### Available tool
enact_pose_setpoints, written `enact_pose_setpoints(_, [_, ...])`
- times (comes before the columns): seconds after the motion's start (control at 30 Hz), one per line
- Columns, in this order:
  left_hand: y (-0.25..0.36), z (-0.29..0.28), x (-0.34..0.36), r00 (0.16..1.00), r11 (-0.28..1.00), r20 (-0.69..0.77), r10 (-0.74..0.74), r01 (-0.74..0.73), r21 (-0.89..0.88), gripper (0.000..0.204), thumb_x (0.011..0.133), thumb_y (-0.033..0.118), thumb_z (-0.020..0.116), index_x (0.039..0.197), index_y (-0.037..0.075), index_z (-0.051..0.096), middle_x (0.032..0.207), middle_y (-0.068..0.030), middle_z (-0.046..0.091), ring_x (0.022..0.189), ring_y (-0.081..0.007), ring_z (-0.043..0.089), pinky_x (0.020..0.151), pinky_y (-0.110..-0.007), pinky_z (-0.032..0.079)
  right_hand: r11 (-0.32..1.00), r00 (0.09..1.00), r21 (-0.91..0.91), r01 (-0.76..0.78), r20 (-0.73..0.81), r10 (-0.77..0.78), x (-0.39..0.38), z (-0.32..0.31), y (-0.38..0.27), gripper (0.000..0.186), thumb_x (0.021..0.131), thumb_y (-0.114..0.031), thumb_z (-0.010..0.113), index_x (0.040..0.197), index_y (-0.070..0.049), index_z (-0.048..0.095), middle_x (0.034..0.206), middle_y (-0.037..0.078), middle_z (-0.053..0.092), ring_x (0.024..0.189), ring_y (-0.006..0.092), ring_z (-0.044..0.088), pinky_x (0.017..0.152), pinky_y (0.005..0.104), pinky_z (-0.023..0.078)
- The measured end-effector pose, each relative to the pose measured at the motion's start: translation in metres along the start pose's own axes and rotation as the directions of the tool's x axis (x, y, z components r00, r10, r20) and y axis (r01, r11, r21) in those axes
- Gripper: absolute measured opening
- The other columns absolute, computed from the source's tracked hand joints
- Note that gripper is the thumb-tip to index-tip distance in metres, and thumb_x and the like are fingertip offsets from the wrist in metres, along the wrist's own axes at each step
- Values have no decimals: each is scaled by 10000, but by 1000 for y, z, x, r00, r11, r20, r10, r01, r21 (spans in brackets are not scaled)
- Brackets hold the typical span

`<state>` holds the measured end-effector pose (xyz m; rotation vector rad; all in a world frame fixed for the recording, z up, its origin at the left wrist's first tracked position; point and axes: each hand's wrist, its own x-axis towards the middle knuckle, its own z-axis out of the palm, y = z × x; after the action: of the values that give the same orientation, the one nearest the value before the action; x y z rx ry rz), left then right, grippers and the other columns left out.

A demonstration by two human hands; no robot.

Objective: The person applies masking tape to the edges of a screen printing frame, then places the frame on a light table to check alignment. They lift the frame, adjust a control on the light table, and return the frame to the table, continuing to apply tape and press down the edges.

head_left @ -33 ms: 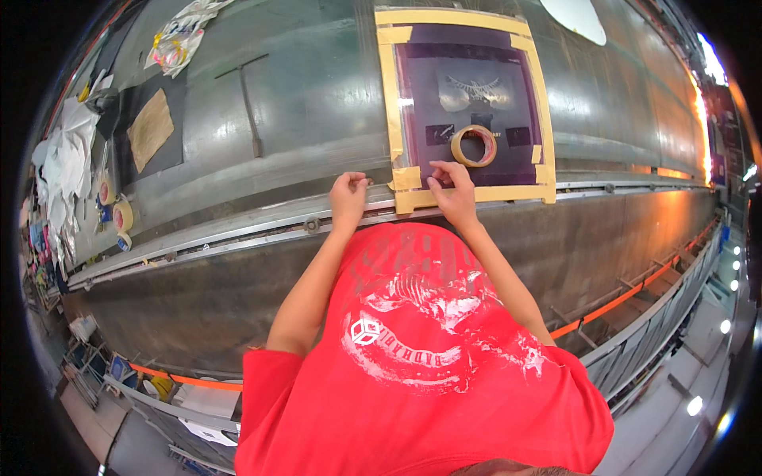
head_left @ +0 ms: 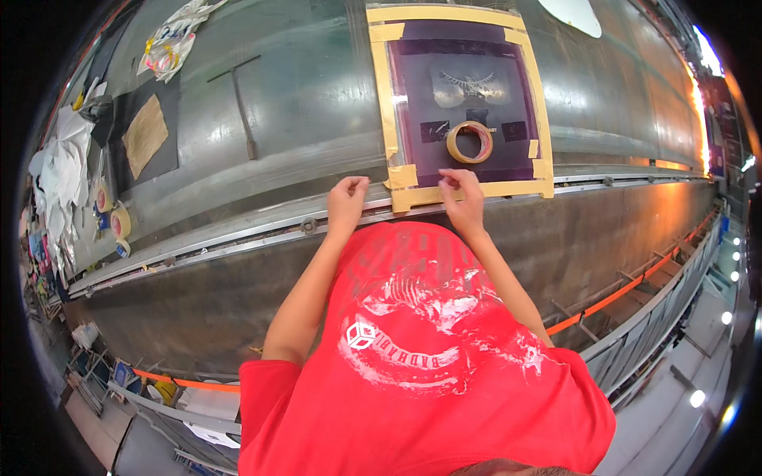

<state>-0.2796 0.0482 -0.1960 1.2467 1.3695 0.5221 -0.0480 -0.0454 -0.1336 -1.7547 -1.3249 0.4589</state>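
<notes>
A screen-printing frame [head_left: 379, 87], edged with cream masking tape, lies at the table's near edge in front of me. Its dark purple mesh [head_left: 476, 62] carries a pale printed design. On the lower part of the mesh rests a roll of tape [head_left: 452, 143]. My left hand [head_left: 345, 208] is just left of the frame's near left corner, fingers curled and thumb drawn against them. Over the frame's near taped edge, my right hand [head_left: 466, 203] has its thumb and fingers bent together. Whatever either pinch may hold is too small to make out.
A T-shaped metal tool [head_left: 244, 115] lies left of the frame. Farther left are brown paper [head_left: 146, 136] on a black sheet, a crumpled plastic bag [head_left: 170, 41], white rags [head_left: 63, 163] and tape rolls [head_left: 121, 223]. A metal rail [head_left: 238, 230] runs along the table's near edge.
My right hand has drawn back slightly to the right, its thumb and fingers closer together. The left hand stays pinched in nearly the same place. The view has shifted a little.
</notes>
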Motion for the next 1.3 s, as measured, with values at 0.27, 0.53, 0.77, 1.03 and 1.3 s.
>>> enact_pose_setpoints(0.27, [27,34,-3,956,931,234,175,-238,276,407,858,245,680,1174,-11,673,1030,-186,716,939,-344,697,818,-412,530,872,831,-353,-340,-548,102,17,-116,106,289,891,-136,656,1164,-43,635,1085,126,634,992,293,589,877,400,461])
enact_pose_setpoints(0.53, [1,41,7,956,990,290,-53,87,-108,456,855,214,707,1214,-61,651,891,-121,749,536,-95,603,504,-247,471,707,850,-603,-371,-527,-4,25,-135,139,501,830,-276,729,1258,-62,585,1242,172,573,1201,368,500,1010,502,393])
enact_pose_setpoints(0.77, [17,39,15,912,960,380,-156,230,-158,331,848,180,756,1075,-57,706,764,-59,707,495,-68,541,446,-222,407,791,765,-100,-603,-353,539,22,-180,175,489,951,-373,651,1221,33,652,1066,129,707,938,170,650,862,296,495])
enact_pose_setpoints(1.03, [10,41,27,868,925,427,-255,347,-153,334,841,158,778,1092,-49,704,711,-58,680,523,-81,583,477,-213,456,652,699,305,-695,70,712,20,-213,161,481,951,-280,671,1344,-15,589,1184,23,674,1037,100,612,898,262,467])
enact_pose_setpoints(1.3, [9,43,31,841,915,463,-281,380,-135,280,857,141,760,1041,-56,687,780,-76,705,531,-83,579,484,-215,468,654,708,377,-656,7,706,7,-211,175,493,914,-258,716,1328,-15,606,1136,23,696,977,107,635,868,265,486])
